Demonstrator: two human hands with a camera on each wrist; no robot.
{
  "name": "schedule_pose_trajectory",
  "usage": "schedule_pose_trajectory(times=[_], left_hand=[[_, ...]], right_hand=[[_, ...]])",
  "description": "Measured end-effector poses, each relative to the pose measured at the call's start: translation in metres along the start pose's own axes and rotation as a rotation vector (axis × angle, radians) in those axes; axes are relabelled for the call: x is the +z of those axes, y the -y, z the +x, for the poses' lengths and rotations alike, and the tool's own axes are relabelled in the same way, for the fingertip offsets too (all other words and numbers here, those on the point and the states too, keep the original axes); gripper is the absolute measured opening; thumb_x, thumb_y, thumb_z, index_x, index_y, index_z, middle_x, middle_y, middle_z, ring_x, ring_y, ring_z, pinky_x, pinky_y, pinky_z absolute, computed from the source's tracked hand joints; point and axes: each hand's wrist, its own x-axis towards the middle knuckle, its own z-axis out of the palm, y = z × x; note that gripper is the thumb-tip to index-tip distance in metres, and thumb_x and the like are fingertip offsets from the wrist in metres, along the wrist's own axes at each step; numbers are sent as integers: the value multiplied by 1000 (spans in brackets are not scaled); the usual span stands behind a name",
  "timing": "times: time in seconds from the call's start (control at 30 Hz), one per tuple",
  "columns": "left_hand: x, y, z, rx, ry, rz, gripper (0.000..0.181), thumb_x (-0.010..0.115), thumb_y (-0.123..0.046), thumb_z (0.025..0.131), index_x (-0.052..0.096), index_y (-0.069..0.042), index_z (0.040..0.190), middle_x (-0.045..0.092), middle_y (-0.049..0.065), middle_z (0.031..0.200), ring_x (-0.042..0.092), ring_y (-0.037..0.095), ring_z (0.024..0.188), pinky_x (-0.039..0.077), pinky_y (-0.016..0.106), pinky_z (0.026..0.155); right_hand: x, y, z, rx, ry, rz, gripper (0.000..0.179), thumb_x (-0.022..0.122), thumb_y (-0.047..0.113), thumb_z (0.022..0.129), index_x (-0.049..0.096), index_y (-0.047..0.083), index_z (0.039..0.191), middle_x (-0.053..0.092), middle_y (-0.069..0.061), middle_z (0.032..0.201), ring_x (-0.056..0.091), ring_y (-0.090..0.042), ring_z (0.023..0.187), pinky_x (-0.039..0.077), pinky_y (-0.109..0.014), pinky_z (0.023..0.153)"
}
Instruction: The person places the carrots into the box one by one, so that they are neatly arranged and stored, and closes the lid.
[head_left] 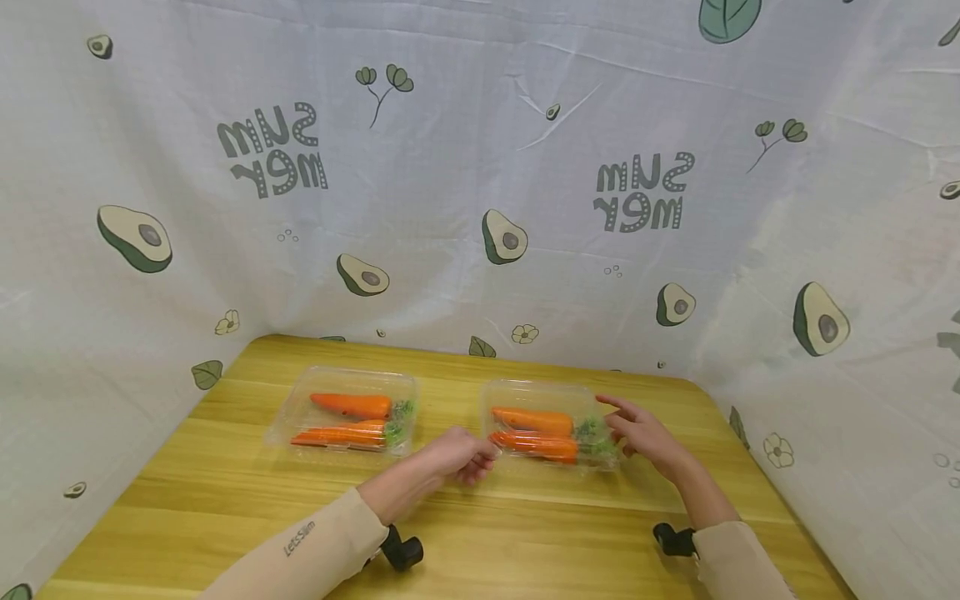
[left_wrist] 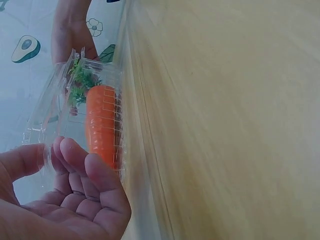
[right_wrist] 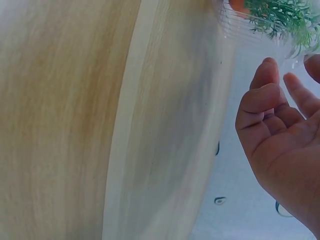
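Observation:
A clear plastic clamshell container [head_left: 525, 392] lies on the table with two orange carrots [head_left: 534, 446] inside, their green tops toward the right. At its front left corner, my left hand [head_left: 459, 455] pinches the plastic edge between thumb and curled fingers. The left wrist view shows that hand [left_wrist: 80, 195] at the rim, one carrot [left_wrist: 101, 125] behind the ribbed wall. My right hand [head_left: 647, 437] is by the container's right end, fingers loosely bent and spread. In the right wrist view, the green tops [right_wrist: 280, 22] lie just beyond the right hand's fingertips [right_wrist: 267, 70].
Another clear clamshell container [head_left: 300, 387] with two carrots [head_left: 348, 433] stands to the left on the wooden table [head_left: 510, 542]. A white curtain [head_left: 450, 167] printed with avocados hangs behind the table and along both sides.

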Motion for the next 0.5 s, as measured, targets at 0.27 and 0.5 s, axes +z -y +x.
schedule_pose_trajectory(times=[0.27, 0.5], left_hand=[[0, 0, 0, 15, 8, 24, 18, 65, -17, 92, 65, -3, 82, 57, -3, 64, 51, 8, 53, 43, 20, 50], [-1, -1, 1, 16, 9, 32, 16, 64, -16, 92, 67, -1, 85, 58, -1, 65, 51, 8, 53, 43, 21, 50]], right_hand=[[0, 0, -6, 5, 1, 4, 53, 46, 23, 107, 34, 7, 157, 53, -16, 112, 47, -24, 85, 42, -35, 62], [0, 0, -15, 53, -2, -19, 57, 50, 31, 106, 37, 3, 154, 53, -13, 107, 49, -23, 80, 42, -34, 61]])
